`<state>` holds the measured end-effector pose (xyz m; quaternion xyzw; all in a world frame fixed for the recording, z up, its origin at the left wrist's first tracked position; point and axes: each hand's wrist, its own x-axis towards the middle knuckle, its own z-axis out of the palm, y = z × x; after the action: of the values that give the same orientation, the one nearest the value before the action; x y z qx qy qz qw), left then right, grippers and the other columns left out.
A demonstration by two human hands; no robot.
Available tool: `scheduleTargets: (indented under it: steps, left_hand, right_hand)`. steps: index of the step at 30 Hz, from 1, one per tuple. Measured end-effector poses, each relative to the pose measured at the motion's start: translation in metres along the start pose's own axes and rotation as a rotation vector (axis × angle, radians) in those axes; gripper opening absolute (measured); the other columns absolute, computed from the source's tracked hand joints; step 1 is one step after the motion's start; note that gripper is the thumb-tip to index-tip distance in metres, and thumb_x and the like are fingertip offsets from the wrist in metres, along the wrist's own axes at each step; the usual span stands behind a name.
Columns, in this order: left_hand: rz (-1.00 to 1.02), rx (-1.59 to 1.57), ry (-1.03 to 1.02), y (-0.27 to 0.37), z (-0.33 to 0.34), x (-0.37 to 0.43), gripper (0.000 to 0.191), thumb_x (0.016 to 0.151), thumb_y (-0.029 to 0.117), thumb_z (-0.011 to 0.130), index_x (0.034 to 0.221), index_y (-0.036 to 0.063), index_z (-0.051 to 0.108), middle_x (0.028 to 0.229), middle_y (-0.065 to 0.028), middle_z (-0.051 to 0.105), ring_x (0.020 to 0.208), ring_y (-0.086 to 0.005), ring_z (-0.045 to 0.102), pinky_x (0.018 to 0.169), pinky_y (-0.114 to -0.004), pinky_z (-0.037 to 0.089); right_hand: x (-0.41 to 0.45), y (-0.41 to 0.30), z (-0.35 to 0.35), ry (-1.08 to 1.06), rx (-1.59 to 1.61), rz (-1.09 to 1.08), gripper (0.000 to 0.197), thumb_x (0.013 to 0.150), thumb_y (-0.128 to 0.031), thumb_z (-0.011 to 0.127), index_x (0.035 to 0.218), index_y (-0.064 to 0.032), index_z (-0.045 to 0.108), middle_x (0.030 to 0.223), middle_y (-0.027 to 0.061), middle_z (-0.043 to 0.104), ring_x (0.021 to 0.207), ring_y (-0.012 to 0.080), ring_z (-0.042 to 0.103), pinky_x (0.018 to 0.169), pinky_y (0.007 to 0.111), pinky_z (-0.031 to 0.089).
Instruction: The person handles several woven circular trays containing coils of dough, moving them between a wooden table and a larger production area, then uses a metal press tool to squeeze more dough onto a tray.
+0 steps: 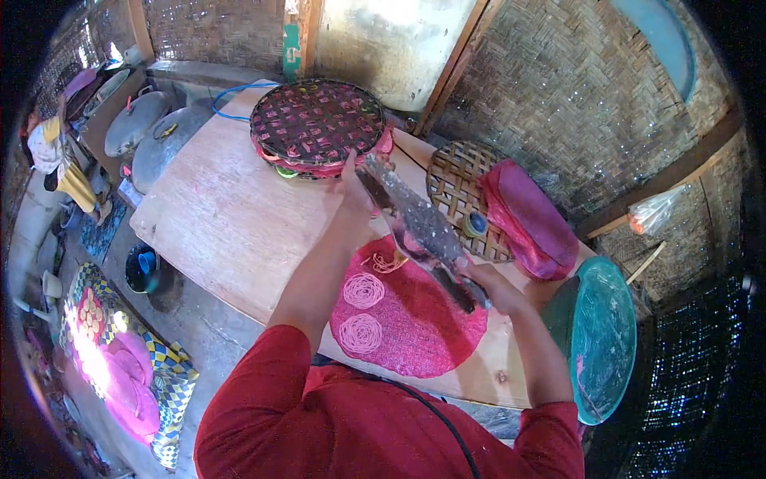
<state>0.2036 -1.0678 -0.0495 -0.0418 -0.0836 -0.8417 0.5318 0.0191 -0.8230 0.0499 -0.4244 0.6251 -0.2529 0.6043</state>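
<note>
My left hand (354,187) grips the far end of a worn, two-armed wooden hand press (419,215), crusted with pale residue. At its near end, my right hand (494,286) is closed around the handle. The press is held slantwise above a round red mesh sheet (413,350) on the wooden table (209,173). Two flat coils of pink strands, an upper coil (363,290) and a lower coil (360,333), lie on the sheet's left side. Above them is a loose heap of strands (386,261), partly under the press.
Stacked round woven trays (317,123) stand at the back. To the right are an open-weave bamboo tray (458,179) with a small round container (476,224), folded pink mesh (532,221) and a green basin (607,341). Another person (63,155) is by lidded pots (170,143) at far left.
</note>
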Motion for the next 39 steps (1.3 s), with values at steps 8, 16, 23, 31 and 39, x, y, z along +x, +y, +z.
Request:
scheduleTargets:
  steps: [8, 16, 23, 31, 39]
  left_hand:
    - [0.004, 0.101, 0.046, 0.024, 0.026, 0.005, 0.034, 0.092, 0.041, 0.037, 0.09, 0.0113, 0.053, 0.077, -0.0063, 0.053, 0.066, -0.0219, 0.054, 0.065, -0.04, 0.05]
    - [-0.065, -0.057, -0.025, 0.006, 0.006, 0.011, 0.036, 0.091, 0.043, 0.038, 0.092, 0.0107, 0.054, 0.074, -0.0072, 0.057, 0.068, -0.0248, 0.057, 0.064, -0.042, 0.051]
    - [-0.009, 0.127, 0.182, 0.02, 0.009, 0.009, 0.039, 0.091, 0.043, 0.037, 0.093, 0.0082, 0.055, 0.073, -0.0065, 0.057, 0.065, -0.0249, 0.058, 0.063, -0.043, 0.051]
    - [-0.074, -0.015, 0.158, -0.008, -0.023, 0.002, 0.034, 0.091, 0.044, 0.039, 0.083, 0.0129, 0.05, 0.071, -0.0027, 0.053, 0.064, -0.0203, 0.055, 0.058, -0.038, 0.047]
    - [-0.238, 0.024, -0.151, -0.01, 0.044, 0.028, 0.037, 0.092, 0.046, 0.041, 0.082, 0.0108, 0.048, 0.067, -0.003, 0.051, 0.068, -0.0219, 0.054, 0.072, -0.037, 0.044]
  right_hand:
    - [-0.011, -0.018, 0.027, 0.055, -0.003, -0.087, 0.048, 0.09, -0.051, 0.05, 0.086, -0.0046, 0.065, 0.066, -0.0005, 0.056, 0.056, 0.007, 0.049, 0.049, 0.025, 0.037]
    - [-0.005, -0.002, 0.005, 0.103, -0.102, -0.123, 0.052, 0.089, -0.051, 0.051, 0.082, -0.002, 0.065, 0.063, 0.0048, 0.06, 0.052, 0.0129, 0.057, 0.046, 0.026, 0.042]
    - [0.004, 0.003, 0.024, 0.078, 0.043, -0.116, 0.051, 0.09, -0.05, 0.052, 0.081, -0.0012, 0.065, 0.063, 0.0063, 0.061, 0.051, 0.0139, 0.058, 0.046, 0.027, 0.045]
    - [0.012, 0.028, 0.003, 0.095, -0.076, 0.002, 0.049, 0.09, -0.046, 0.052, 0.088, 0.0018, 0.063, 0.069, 0.0099, 0.064, 0.057, 0.016, 0.063, 0.052, 0.027, 0.049]
    - [0.012, 0.035, 0.001, 0.024, 0.35, -0.029, 0.058, 0.091, -0.058, 0.042, 0.105, -0.0039, 0.058, 0.073, 0.0059, 0.06, 0.059, 0.0172, 0.06, 0.052, 0.029, 0.05]
